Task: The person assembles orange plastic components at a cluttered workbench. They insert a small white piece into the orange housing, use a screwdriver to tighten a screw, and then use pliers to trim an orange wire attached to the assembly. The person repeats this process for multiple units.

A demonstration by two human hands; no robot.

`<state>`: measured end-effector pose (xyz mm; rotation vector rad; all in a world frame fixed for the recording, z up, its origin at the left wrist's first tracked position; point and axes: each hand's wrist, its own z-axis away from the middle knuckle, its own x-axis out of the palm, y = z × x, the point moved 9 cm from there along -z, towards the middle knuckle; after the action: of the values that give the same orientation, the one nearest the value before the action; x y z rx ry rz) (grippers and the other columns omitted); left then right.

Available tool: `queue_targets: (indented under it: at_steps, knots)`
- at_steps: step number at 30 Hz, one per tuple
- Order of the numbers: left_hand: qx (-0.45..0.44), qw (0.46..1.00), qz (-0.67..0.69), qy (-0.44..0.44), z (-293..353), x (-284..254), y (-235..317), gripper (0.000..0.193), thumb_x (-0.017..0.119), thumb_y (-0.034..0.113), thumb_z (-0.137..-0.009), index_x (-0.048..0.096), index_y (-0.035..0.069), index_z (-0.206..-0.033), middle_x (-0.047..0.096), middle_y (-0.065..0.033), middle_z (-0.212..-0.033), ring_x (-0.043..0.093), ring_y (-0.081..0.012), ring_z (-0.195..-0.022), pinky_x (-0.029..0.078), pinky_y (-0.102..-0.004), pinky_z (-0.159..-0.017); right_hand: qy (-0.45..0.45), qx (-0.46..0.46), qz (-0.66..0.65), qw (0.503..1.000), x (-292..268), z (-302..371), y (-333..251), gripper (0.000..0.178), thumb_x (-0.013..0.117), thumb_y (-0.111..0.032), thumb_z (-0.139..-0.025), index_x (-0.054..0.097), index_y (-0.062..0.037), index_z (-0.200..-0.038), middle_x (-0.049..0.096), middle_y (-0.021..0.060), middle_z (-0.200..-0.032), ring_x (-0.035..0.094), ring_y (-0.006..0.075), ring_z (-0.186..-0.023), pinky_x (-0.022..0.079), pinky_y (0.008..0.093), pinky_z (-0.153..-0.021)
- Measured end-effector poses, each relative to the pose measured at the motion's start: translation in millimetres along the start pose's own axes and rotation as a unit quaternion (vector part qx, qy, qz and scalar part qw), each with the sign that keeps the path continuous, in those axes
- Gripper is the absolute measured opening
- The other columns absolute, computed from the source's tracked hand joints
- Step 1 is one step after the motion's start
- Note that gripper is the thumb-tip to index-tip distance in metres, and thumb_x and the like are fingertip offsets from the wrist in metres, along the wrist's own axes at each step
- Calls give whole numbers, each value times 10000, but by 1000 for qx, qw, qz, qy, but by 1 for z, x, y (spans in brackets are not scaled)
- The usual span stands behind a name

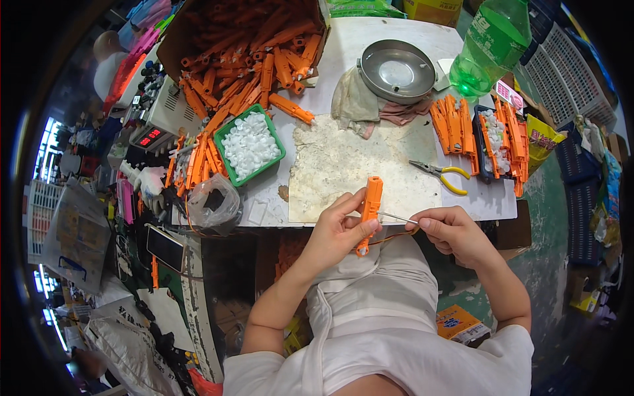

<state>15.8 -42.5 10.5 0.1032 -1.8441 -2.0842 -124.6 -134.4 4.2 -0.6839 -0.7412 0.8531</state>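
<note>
Pinching an orange plastic part [372,197] nearly upright in the left hand [336,231], sticking out above and below the grip. Holding a thin metal rod [396,217] in the right hand [456,232], pointing at the part, perhaps touching it, hiding the rod's rear end.

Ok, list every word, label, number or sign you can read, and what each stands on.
I won't copy out wording or digits, but text shows on:
Display: glowing red digits.
Bottle: pale characters on green.
Sack: dark print on white.
Yellow bag: characters.
Orange box: print, too blurred to read.
Yellow box: print, too small to read.
Held orange part: none visible.
</note>
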Motion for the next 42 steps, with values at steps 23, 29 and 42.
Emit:
queue_targets:
  at_steps: [23,29,42]
  knots:
    - [24,995,74,60,-4,-5,-12,513,613,158,-898,392,-48,-1313,622,-140,-1009,645,-192,-922,522,-284,-807,41,-188,324,926,16,10,-21,189,574,-120,-893,651,6,-1011,618,134,-707,508,157,-532,441,273,-543]
    - [49,994,50,83,-1,-6,-8,501,599,129,-903,381,-60,-1312,604,-124,-1005,643,-191,-926,525,-285,-804,110,-408,610,671,51,41,-31,302,561,-33,-804,607,-40,-1103,517,67,-613,535,169,-512,440,301,-481]
    - [75,989,110,58,-5,-6,-8,471,538,177,-943,345,-26,-1321,632,-155,-981,634,-182,-917,502,-294,-817,51,-236,355,903,16,9,-15,188,587,-137,-884,668,-4,-990,631,105,-699,557,165,-546,435,304,-530]
